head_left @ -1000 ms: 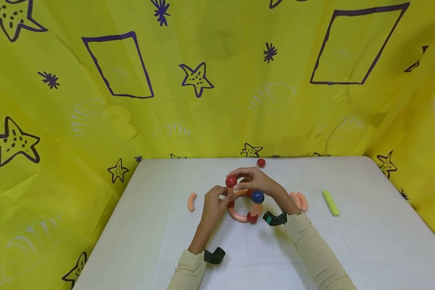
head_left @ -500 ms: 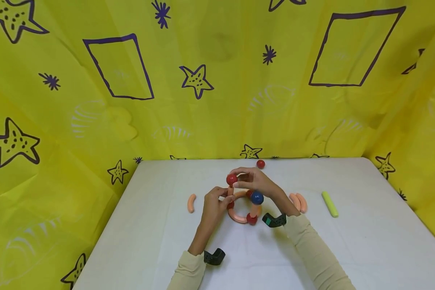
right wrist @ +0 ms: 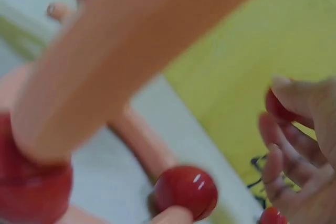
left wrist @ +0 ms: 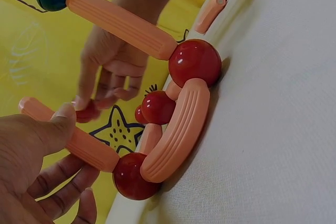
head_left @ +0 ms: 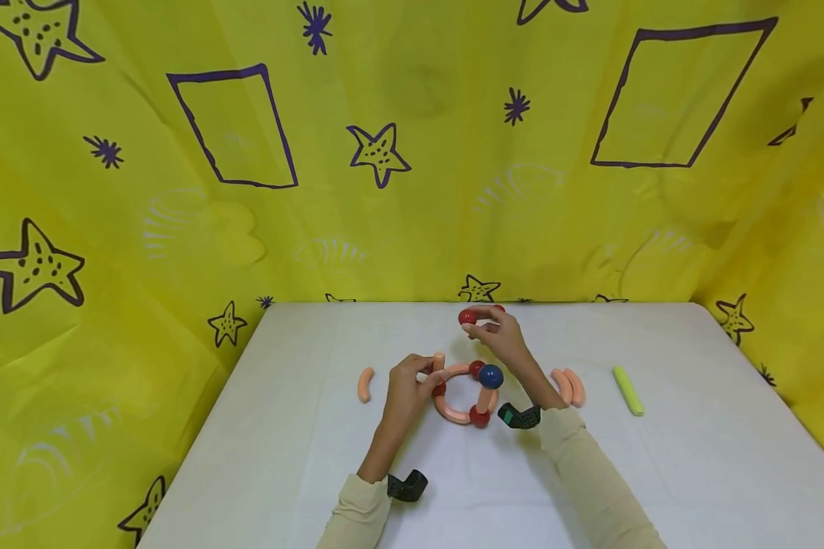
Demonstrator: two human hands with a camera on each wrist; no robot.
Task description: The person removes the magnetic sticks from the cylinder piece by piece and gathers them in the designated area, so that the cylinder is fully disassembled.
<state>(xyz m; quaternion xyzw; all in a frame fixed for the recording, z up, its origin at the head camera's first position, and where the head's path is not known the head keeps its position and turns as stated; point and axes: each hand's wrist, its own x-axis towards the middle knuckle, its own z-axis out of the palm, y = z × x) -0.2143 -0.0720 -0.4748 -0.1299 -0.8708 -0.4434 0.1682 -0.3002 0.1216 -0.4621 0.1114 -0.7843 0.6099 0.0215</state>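
1. Our left hand (head_left: 410, 381) pinches a straight peach stick (head_left: 439, 360) between thumb and fingers, its upper end poking out above them.
2. Under those fingers, the stick stands on a red ball (left wrist: 135, 177) that belongs to a ring (head_left: 451, 415) of curved peach pieces and red balls. The ring lies on the white desk (head_left: 302, 442), mostly to the right of our left fingers.
3. Our right hand (head_left: 504, 339) pinches a loose red ball (head_left: 467, 317) between thumb and fingertips, held up and well apart from the stick.
4. Nearer to us than the right fingers, a second stick (head_left: 484, 401) stands on the ring, topped by a blue ball (head_left: 490, 376).
5. Just behind our right fingers, a far red ball (head_left: 499, 308) peeks out, partly hidden.
6. Left of our left fingers lies a single curved piece (head_left: 365, 385).
7. Right of our right fingers, near the forearm, lie two curved pieces (head_left: 575, 387) side by side; farther right, a lime-green stick (head_left: 628, 390).
8. Beyond all our fingers hangs a yellow cloth (head_left: 412, 229) with stars.
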